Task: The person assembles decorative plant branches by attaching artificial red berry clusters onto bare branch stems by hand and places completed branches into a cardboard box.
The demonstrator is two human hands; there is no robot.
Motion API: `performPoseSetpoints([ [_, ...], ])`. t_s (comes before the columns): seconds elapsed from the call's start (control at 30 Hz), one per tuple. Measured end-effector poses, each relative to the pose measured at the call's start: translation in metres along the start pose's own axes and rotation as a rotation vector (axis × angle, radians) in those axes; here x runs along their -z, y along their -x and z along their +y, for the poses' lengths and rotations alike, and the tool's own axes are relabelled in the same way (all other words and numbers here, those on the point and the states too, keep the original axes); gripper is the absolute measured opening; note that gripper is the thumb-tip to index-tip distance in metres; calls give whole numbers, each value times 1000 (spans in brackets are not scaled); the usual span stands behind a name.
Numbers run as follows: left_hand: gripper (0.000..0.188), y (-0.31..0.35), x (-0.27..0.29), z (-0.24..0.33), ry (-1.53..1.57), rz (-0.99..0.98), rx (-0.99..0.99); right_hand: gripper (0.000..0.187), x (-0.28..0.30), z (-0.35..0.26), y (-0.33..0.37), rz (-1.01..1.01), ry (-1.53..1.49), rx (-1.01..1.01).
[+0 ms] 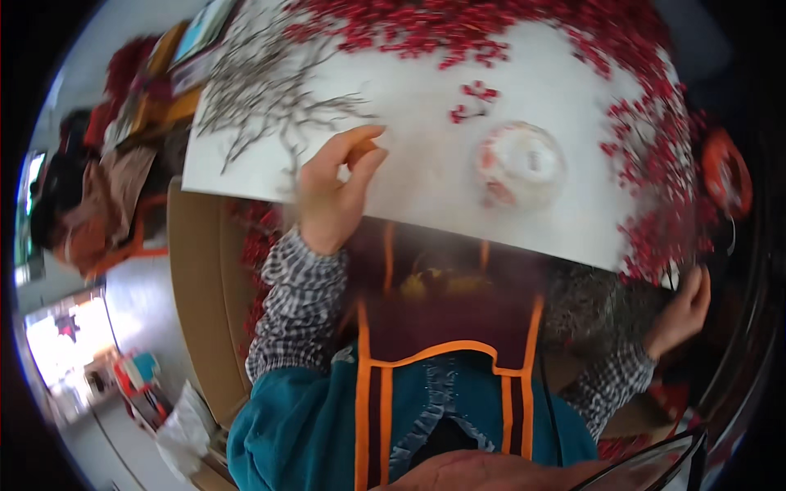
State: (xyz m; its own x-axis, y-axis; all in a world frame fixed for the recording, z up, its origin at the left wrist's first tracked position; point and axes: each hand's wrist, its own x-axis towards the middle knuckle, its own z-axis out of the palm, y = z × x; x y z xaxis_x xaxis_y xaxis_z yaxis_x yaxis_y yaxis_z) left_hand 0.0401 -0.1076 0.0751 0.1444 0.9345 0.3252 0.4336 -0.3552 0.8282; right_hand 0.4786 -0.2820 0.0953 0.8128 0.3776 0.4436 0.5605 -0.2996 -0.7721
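Observation:
My left hand [336,192] is raised over the near left part of a white tabletop [409,164]. Its thumb and fingertips come together in a pinch; anything between them is too small to make out. Bare grey-brown twigs [282,106] lie just beyond that hand. At the table's near right corner, my right hand [681,315] has its fingers drawn together beside sprays of red berries [651,237]; what they grip, if anything, is hidden. A small loose berry sprig [475,102] lies mid-table, beyond a round whitish container [524,164] with reddish marks, which is blurred.
More red berry sprays [409,24] heap along the far edge. An orange-red ring-shaped roll [727,172] is beyond the right edge. Below the table's left edge stands a cardboard box [201,278] with red berries in it. A white plastic bag [184,434] sits at lower left.

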Motion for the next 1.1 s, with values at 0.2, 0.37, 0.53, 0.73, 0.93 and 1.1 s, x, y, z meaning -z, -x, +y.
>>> performPoseSetpoints([
  [0.2,24,0,27,-30,-410,352,-200,34,-11,-48,35,349,-87,285],
  [0.37,30,4,42,-38,-532,311,-105,25,-59,-103,94,-497,-253,344],
  [0.53,31,30,50,-32,-383,141,254,30,-128,-175,134,-1148,-379,639],
  [0.73,31,29,29,-5,679,10,438,31,-172,-219,177,-1334,-373,633],
  [0.93,26,-2,33,-25,-107,220,6,17,-183,-194,177,-1161,-162,866],
  [1.1,26,-36,27,-71,-589,211,-163,13,-158,-183,152,-1217,-314,695],
])
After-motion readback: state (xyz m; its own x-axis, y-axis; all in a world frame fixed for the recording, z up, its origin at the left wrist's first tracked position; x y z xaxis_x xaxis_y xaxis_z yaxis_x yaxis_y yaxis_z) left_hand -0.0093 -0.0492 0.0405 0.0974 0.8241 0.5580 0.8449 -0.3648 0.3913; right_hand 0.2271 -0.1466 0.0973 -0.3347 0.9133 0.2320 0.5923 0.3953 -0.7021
